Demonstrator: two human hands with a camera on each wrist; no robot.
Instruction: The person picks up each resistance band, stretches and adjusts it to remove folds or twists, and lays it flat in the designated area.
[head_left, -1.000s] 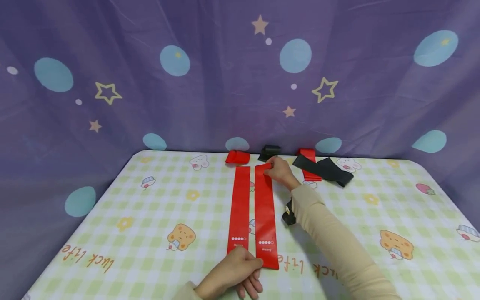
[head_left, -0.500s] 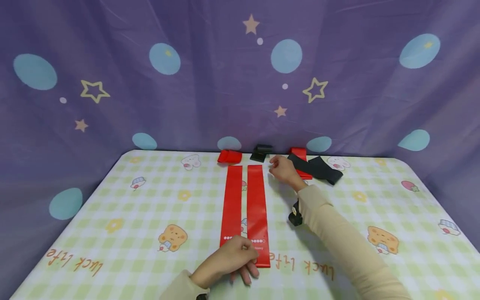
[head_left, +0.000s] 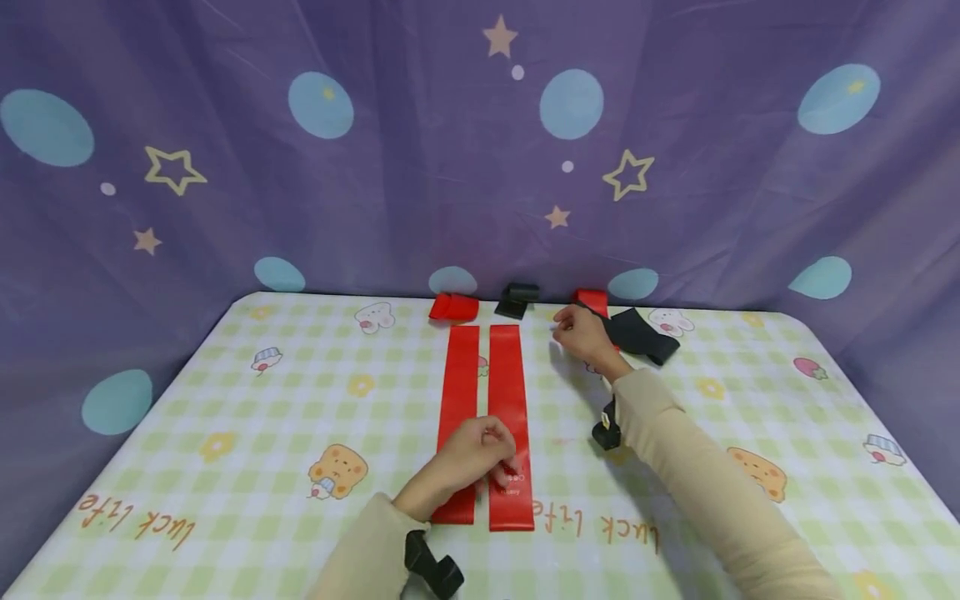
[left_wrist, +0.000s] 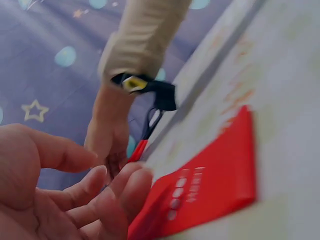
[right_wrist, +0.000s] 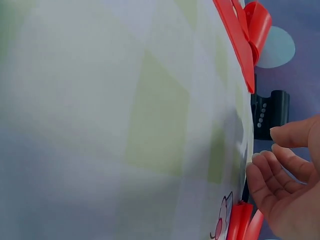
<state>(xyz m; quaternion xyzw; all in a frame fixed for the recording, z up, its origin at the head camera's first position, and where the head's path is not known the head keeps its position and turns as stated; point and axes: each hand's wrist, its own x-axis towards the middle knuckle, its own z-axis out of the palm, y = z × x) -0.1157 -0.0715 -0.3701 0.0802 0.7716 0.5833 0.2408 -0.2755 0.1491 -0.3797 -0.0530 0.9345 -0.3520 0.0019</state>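
Two red resistance bands lie flat and parallel on the table, a left one [head_left: 461, 375] and a right one [head_left: 508, 375]. White dots and small print mark the near end of the right band [left_wrist: 200, 195]. My left hand [head_left: 474, 454] is over the near part of both, fingers loosely bent and holding nothing; it hides part of the left band. My right hand [head_left: 587, 337] hovers right of the far ends, thumb and fingertips apart in the right wrist view. Beside it lie a black band [head_left: 643, 337] and a folded red band [head_left: 592, 302], partly hidden by the hand.
Along the table's back edge sit a folded red band [head_left: 453, 308] and a folded black band [head_left: 517, 300]. A checked cloth [head_left: 187, 433] covers the table. Behind it hangs a purple curtain [head_left: 435, 167]. Each wrist wears a black camera strap.
My right hand has let go of the right band's far end and moved right, toward the black band. My left hand has lifted off the near ends and shifted forward over the bands.
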